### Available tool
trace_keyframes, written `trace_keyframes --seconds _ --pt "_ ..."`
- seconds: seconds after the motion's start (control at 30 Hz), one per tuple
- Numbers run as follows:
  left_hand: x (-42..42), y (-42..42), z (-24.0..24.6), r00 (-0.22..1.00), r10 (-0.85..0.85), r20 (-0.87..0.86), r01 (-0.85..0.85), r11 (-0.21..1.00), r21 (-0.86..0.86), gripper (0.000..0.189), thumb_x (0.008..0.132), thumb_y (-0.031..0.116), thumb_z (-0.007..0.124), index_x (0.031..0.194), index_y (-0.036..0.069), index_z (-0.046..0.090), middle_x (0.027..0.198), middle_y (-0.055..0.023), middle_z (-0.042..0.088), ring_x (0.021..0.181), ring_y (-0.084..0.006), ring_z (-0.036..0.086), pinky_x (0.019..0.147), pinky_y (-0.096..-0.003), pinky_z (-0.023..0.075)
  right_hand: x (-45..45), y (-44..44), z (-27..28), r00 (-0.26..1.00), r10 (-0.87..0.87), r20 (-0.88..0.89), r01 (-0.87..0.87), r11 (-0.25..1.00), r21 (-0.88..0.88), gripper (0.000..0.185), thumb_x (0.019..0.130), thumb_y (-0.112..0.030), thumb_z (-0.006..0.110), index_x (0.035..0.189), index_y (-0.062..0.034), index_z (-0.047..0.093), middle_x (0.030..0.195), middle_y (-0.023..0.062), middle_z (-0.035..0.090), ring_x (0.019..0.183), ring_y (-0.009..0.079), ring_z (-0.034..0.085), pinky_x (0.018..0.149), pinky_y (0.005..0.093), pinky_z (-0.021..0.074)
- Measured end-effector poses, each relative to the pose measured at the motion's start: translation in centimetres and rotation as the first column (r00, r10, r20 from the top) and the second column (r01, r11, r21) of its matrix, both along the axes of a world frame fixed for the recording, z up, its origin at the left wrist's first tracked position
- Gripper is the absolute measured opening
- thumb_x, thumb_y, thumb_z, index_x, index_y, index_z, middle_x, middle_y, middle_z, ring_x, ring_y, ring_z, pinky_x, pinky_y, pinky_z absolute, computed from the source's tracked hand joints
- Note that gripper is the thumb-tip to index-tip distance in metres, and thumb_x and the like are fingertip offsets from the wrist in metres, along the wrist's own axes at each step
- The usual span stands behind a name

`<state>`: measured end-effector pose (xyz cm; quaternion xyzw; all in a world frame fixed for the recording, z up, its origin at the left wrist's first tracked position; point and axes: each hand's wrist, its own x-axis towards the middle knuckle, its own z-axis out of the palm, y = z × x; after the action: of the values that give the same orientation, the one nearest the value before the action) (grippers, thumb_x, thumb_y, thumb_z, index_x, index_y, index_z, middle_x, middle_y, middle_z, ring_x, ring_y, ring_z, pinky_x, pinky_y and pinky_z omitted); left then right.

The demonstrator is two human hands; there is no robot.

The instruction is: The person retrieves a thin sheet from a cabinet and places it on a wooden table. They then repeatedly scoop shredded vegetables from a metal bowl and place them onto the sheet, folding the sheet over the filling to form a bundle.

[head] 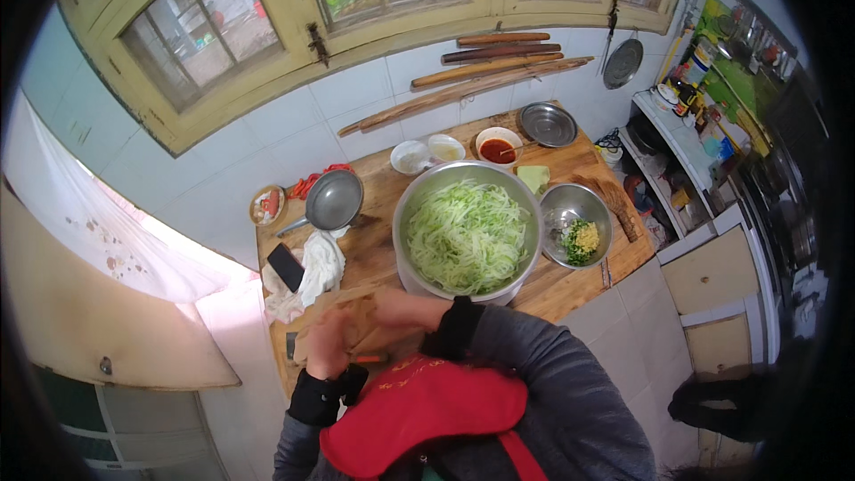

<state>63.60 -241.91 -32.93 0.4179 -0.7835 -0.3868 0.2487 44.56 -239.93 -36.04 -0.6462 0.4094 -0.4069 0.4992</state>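
Observation:
My left hand [326,346] is at the front left of the wooden table, around the side of a light brown object [351,302], possibly a paper bag or thin board. My right hand [399,309] reaches across from the right to the same object, its fingers blurred. Whether those fingers are closed on it is unclear. Just beyond my right wrist stands a large metal basin [534,257] heaped with pale green vegetable shreds [467,237]. A smaller steel bowl [564,204] beside it holds chopped green herbs [576,250] and a minced yellow ingredient [587,239].
Left on the wooden table [367,247] are a phone [286,267], white cloth [324,264], grey frying pan [334,200], red chillies [310,182] and small basket [267,205]. Behind the basin sit a bowl of red sauce [497,149], two white bowls [411,157] and a metal plate [548,124].

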Motion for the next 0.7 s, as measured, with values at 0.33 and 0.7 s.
trace_keyframes --seconds 0.33,0.7 --pt "-2.7 0.6 0.8 0.983 0.169 0.064 -0.158 0.975 -0.156 0.043 0.078 0.012 0.057 0.119 -0.001 0.062 0.093 -0.0255 0.067 0.086 -0.0411 0.065 0.076 -0.0415 0.0526 1.5 1.5 1.4 0.933 0.062 -0.353 -0.124 0.980 -0.155 0.029 0.084 -0.011 0.055 0.109 -0.0049 0.069 0.094 0.0183 0.070 0.083 0.0313 0.067 0.075 0.0390 0.0520" --pt "-3.7 0.2 0.4 0.969 0.164 0.182 -0.165 0.986 -0.011 0.044 0.081 0.014 0.056 0.122 -0.003 0.057 0.105 -0.0263 0.065 0.102 -0.0392 0.063 0.087 -0.0400 0.0497 -7.9 5.0 3.6 0.904 -0.298 -0.307 0.281 0.954 -0.100 0.028 0.085 -0.016 0.066 0.111 -0.0059 0.066 0.105 0.0158 0.067 0.094 0.0315 0.065 0.083 0.0378 0.0513"
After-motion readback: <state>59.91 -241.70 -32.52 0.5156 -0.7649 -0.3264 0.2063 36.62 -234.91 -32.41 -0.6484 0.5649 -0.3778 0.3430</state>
